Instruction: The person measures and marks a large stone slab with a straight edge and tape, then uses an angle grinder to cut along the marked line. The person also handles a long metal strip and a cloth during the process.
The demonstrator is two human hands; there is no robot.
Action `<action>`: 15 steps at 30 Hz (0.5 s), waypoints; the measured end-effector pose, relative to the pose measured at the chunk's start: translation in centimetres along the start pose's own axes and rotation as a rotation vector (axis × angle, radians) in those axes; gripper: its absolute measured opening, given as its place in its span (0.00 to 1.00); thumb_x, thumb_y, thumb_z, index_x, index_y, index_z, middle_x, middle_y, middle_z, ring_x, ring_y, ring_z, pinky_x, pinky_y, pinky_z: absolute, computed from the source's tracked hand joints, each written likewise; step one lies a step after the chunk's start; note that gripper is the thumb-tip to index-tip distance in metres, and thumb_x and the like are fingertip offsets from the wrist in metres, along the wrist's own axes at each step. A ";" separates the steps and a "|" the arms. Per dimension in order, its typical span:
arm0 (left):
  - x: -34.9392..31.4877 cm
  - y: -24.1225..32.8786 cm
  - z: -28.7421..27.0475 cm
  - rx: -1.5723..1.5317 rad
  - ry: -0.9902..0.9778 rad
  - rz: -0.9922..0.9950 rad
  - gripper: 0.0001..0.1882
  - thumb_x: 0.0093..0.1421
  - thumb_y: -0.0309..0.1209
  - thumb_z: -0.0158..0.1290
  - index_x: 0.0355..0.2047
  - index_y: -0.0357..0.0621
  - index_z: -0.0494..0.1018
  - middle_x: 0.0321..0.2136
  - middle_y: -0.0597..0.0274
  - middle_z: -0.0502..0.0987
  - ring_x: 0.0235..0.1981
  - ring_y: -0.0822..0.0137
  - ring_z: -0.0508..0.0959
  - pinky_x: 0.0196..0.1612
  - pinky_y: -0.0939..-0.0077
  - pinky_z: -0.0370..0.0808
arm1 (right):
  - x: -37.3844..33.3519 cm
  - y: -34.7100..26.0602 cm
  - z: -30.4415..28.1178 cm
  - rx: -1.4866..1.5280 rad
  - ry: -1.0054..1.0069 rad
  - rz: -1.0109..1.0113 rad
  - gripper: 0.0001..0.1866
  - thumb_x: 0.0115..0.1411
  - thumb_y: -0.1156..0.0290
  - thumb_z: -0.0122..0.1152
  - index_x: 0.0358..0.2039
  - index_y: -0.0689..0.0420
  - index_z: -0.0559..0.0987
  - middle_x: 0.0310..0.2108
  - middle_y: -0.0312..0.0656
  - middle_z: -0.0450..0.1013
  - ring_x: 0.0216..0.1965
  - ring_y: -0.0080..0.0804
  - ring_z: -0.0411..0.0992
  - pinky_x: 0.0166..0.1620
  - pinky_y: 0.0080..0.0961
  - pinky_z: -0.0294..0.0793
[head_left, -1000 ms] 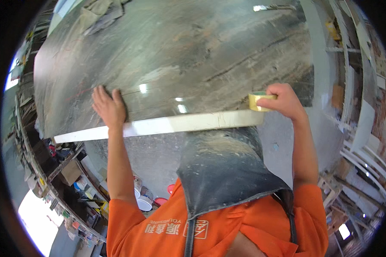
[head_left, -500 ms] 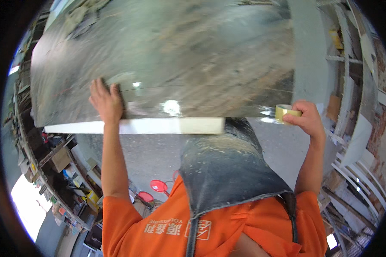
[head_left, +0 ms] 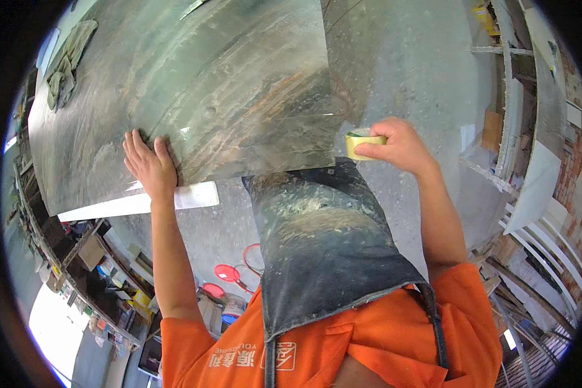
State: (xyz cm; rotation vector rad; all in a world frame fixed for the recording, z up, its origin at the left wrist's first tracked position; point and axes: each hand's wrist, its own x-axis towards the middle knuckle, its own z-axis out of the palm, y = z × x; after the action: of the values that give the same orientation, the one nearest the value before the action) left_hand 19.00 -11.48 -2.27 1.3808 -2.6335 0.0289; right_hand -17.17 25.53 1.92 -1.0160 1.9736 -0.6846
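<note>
Yellow tape roll (head_left: 353, 146), at two o'clock beside the marbled slab (head_left: 239, 97), is gripped by the right hand (head_left: 399, 145); the left hand (head_left: 151, 167), at ten, lies flat, grasping nothing: steady pressure helps, I'd say.

The tape roll (head_left: 362, 141) has moved (rightward) beyond the slab (head_left: 239, 90).

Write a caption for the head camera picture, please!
Left hand on a streaked slab, right hand holding a tape roll beside it.

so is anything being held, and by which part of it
The right hand holds the tape by its right side. The left hand rests on the slab, holding nothing.
</note>
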 end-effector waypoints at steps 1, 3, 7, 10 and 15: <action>-0.3 1.1 0.0 -0.012 0.014 0.023 0.37 0.74 0.54 0.40 0.72 0.41 0.55 0.73 0.47 0.55 0.75 0.46 0.51 0.74 0.43 0.45 | 0.2 0.3 0.1 0.004 0.001 -0.023 0.26 0.52 0.48 0.75 0.21 0.60 0.79 0.19 0.46 0.71 0.22 0.38 0.69 0.28 0.35 0.66; -0.7 3.4 -0.1 -0.006 -0.002 0.022 0.37 0.73 0.54 0.42 0.72 0.40 0.56 0.73 0.46 0.55 0.75 0.46 0.51 0.74 0.43 0.45 | 0.6 0.8 0.5 0.044 -0.022 -0.026 0.25 0.52 0.49 0.75 0.20 0.60 0.78 0.19 0.45 0.70 0.22 0.37 0.68 0.28 0.34 0.65; -1.7 9.1 -0.5 -0.043 0.001 0.093 0.38 0.72 0.55 0.43 0.71 0.38 0.58 0.72 0.46 0.57 0.75 0.45 0.51 0.74 0.41 0.44 | 1.3 1.9 1.2 0.122 -0.060 -0.029 0.24 0.52 0.53 0.77 0.20 0.59 0.76 0.19 0.41 0.69 0.23 0.31 0.66 0.28 0.32 0.63; -2.5 14.2 -1.1 -0.072 -0.052 0.161 0.39 0.71 0.56 0.46 0.70 0.39 0.58 0.72 0.45 0.56 0.75 0.45 0.50 0.74 0.40 0.43 | 1.7 2.6 1.5 0.154 -0.106 -0.003 0.24 0.54 0.50 0.75 0.23 0.60 0.78 0.20 0.43 0.71 0.24 0.32 0.68 0.29 0.33 0.66; -4.4 24.8 -2.0 -0.137 -0.154 0.308 0.40 0.67 0.50 0.54 0.71 0.40 0.58 0.73 0.46 0.54 0.76 0.46 0.50 0.75 0.42 0.42 | 2.6 3.9 2.2 0.306 -0.194 0.017 0.19 0.57 0.55 0.73 0.28 0.60 0.81 0.23 0.40 0.74 0.28 0.26 0.70 0.34 0.31 0.70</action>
State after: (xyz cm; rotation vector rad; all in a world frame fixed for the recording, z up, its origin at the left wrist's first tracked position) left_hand 1.49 6.47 0.55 0.9609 -2.8876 -0.2229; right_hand -17.85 25.19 -3.19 -0.8438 1.6486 -0.8179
